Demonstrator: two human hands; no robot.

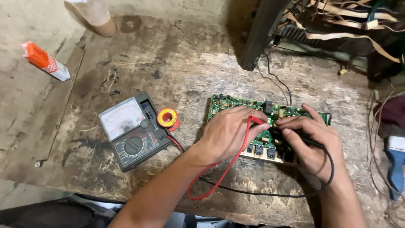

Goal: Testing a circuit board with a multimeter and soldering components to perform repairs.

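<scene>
A green circuit board (228, 103) lies flat on a worn wooden bench (185, 63). My left hand (228, 133) grips a red test probe (255, 121) with its tip down on the board. My right hand (312, 141) grips a black test probe (306, 139), also pressed to the board, close beside the red one. A red lead (211, 179) and a black lead (261, 194) loop across the bench's front to an analogue multimeter (133, 133) at the left, whose dial face points up.
A small spool of solder (168, 118) sits next to the meter. An orange and white tube (44, 61) lies at far left. A dark chassis with ribbon cables (337, 29) stands at the back right, and a blue tool (395, 162) with loose wires lies at right.
</scene>
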